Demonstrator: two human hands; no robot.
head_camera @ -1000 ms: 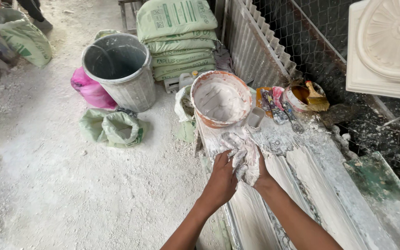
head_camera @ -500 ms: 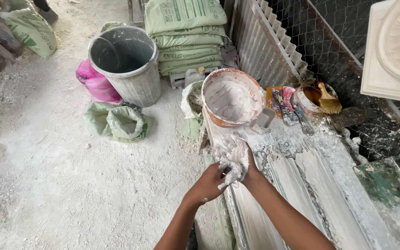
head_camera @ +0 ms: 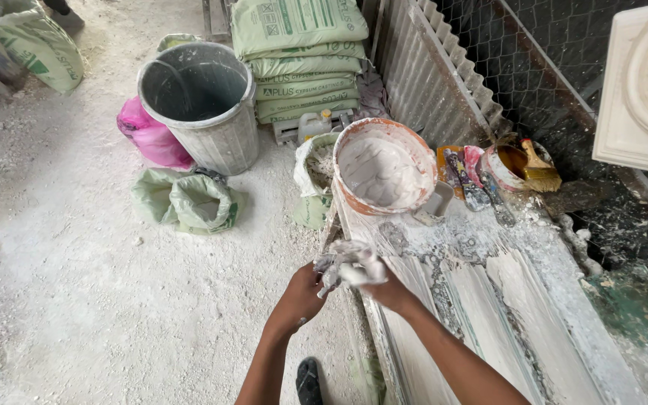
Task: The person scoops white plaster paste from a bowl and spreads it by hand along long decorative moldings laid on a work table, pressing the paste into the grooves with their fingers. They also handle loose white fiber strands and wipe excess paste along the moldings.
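Clutching a crumpled, plaster-smeared white wad of fibre (head_camera: 348, 266), both hands meet at the near edge of the long, plaster-crusted work surface (head_camera: 534, 300). The left hand (head_camera: 301, 296) has its grip clenched on the wad's left side, and the right hand (head_camera: 391, 291) grasps it from the right, mostly hidden beneath it. The wad sits between the two hands, just above the surface's left edge. Beyond the hands, a round orange-rimmed bucket coated in white plaster (head_camera: 382, 166) stands on the surface, with a small grey cup (head_camera: 436, 204) touching its right side. Farther right lies a small pot holding a yellow-bristled brush (head_camera: 538, 166). On the dusty floor (head_camera: 76, 300) stand a grey plastic bin (head_camera: 200, 105), a pink bag (head_camera: 148, 135) beside it, crumpled green sacks (head_camera: 189, 201) and stacked green sacks (head_camera: 301, 56).
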